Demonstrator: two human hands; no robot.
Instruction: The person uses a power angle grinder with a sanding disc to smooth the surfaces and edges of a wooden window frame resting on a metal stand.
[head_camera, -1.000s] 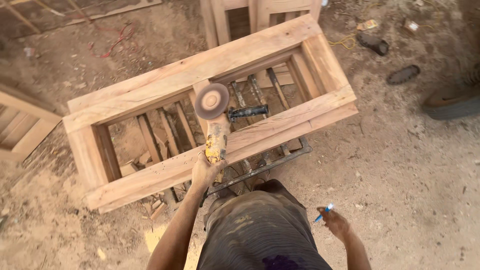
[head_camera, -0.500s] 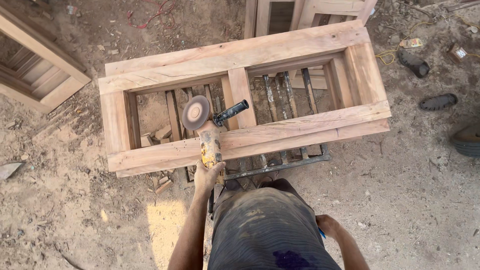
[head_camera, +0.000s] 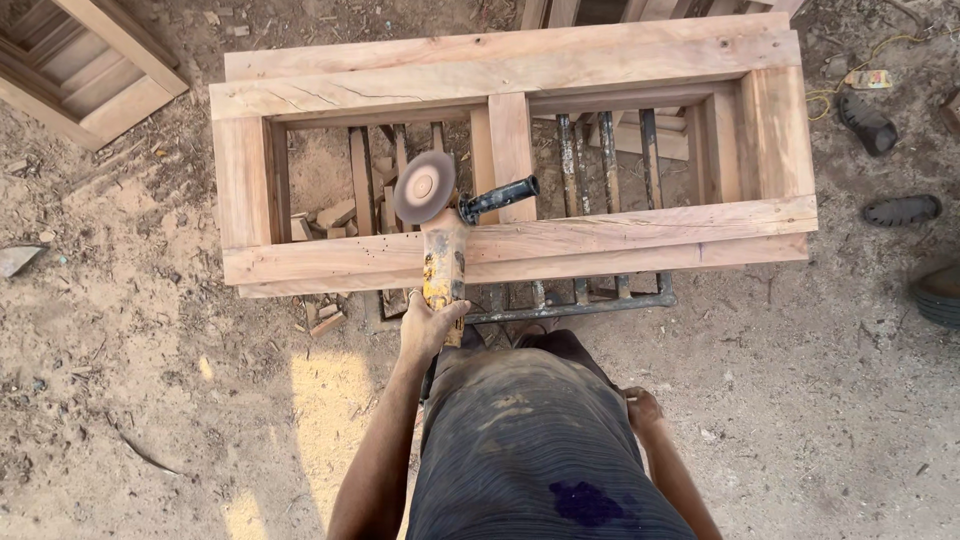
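The left hand (head_camera: 428, 328) is gripping the rear of the yellow grinder (head_camera: 441, 262), fingers wrapped fully around the body. The grinder is hanging over the near rail of the wooden frame (head_camera: 520, 250), its disc (head_camera: 424, 187) facing up and its black side handle (head_camera: 498, 198) sticking out unheld. The tool is probably front-heavy and rigid; holding that handle would steady it. The right hand (head_camera: 642, 410) is resting at the hip, its grip unclear.

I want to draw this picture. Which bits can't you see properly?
All in the head view:
- Right hand: tucked against the trouser hip, so anything it holds is hidden.
- Left hand: its palm side is hidden behind the yellow angle grinder.
- Metal stand: mostly hidden under the wooden frame.
- Tyre: cut off by the right edge.
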